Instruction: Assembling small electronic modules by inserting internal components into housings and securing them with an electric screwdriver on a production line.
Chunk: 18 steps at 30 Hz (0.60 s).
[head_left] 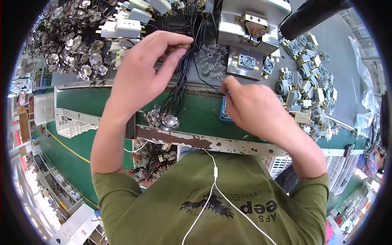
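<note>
My left hand [143, 67] is raised over the bundle of black wires [188, 67], its thumb and fingers curled toward each other. A small part seems to lie between them, but I cannot make it out. My right hand [255, 106] is closed at the fingertips, right at a small blue box [224, 109] on the green bench edge. Whatever those fingers hold is hidden behind the hand. One dark wire runs from the bundle toward the right fingertips. Just beyond that hand, a white-and-grey socket-like part [246, 61] with brass tabs sits on a metal block [232, 70].
A heap of round metal caps on wires [83, 53] fills the far left, beside white plastic blocks [126, 27]. Coil springs [213, 59] lie mid-bench. A metal fixture [255, 26] and black post [312, 18] stand behind. Grey-and-white parts [304, 87] pile up at right.
</note>
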Motion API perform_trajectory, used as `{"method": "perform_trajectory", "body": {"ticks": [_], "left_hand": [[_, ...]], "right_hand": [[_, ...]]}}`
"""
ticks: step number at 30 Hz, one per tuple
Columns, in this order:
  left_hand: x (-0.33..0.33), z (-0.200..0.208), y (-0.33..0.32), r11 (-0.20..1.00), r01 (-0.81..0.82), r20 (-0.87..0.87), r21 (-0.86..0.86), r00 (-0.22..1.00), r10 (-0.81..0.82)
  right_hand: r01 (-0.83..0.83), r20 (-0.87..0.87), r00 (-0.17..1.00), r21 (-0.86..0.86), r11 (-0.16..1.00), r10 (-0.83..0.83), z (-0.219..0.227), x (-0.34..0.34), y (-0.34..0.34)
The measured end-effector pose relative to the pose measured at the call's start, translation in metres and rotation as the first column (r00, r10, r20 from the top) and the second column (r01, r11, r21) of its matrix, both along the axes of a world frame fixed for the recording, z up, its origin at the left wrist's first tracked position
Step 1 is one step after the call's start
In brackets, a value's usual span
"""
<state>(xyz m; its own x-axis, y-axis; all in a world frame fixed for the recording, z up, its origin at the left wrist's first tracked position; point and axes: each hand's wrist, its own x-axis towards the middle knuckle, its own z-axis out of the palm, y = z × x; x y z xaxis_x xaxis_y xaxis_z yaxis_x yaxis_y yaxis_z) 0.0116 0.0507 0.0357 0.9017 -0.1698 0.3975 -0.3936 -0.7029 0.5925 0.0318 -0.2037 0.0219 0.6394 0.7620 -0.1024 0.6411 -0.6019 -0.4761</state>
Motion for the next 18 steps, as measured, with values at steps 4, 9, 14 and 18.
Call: {"method": "perform_trajectory", "body": {"ticks": [4,9,14,18], "left_hand": [[0.018,-0.011,-0.011,0.932,0.11,0.223,0.345,0.955,-0.195],[0.042,-0.03,0.009,0.941,0.116,0.263,0.318,0.943,-0.205],[0.045,-0.03,0.007,0.943,0.128,0.237,0.306,0.949,-0.206],[0.04,-0.021,-0.012,0.95,0.167,0.24,0.265,0.943,-0.232]], "right_hand": [[-0.029,-0.076,0.997,0.027,0.999,0.031,0.007,0.026,-0.006],[0.57,-0.98,0.179,0.03,0.821,-0.089,-0.008,0.017,-0.035],[0.231,-0.431,0.893,0.191,0.954,-0.13,0.001,0.002,-0.047],[-0.105,0.538,0.837,-0.025,0.994,0.102,0.025,0.023,-0.058]]}}
